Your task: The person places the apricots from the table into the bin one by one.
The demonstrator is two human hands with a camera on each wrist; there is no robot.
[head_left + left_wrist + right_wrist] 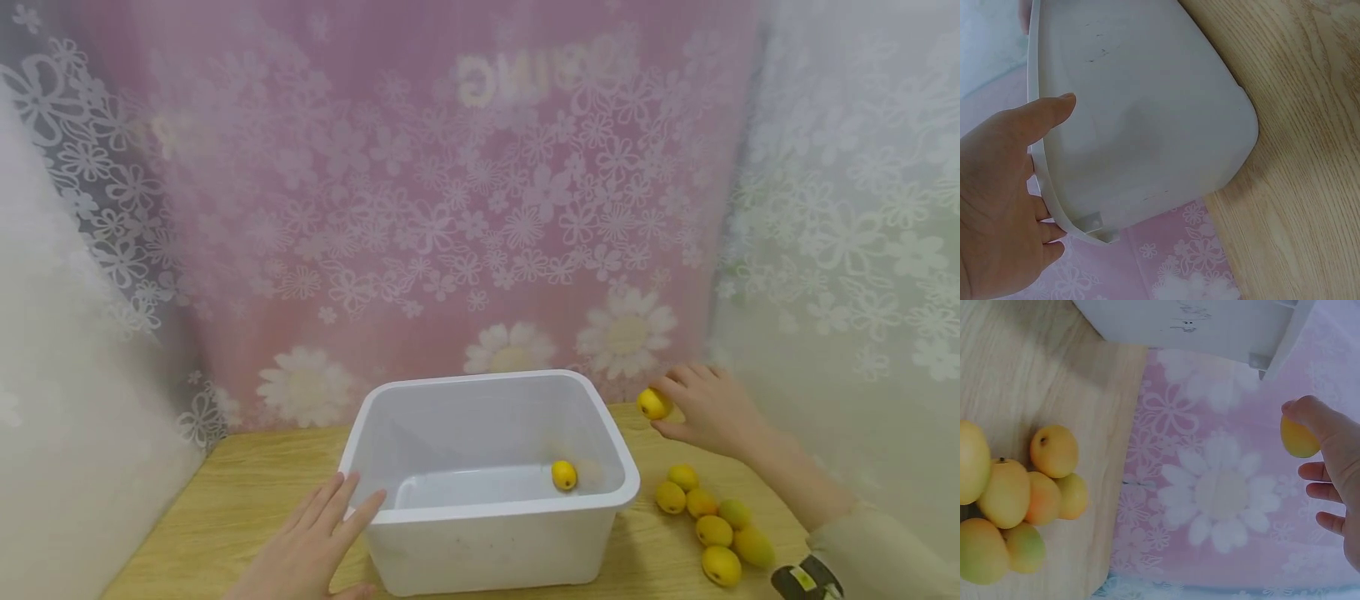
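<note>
My right hand [708, 408] holds a small yellow mango [653, 404] in the air beyond the bin's right side. In the right wrist view, the thumb lies along this mango [1299, 439] and the other fingers are partly bent. My left hand [318, 533] is at the near left corner of a white plastic bin [491, 546], its fingers extended over the rim. From the left wrist, the thumb shows in front of the outer wall [1147, 112], with some fingertips hidden behind the rim. Inside the bin, one yellow mango [564, 475] lies towards the right.
Several yellow and greenish mangoes [714, 531] lie grouped on the wooden table [262, 483], right of the bin. Behind the table hangs a pink flowered curtain [450, 208], with pale sheets at both sides. A dark band [806, 577] is around the right sleeve.
</note>
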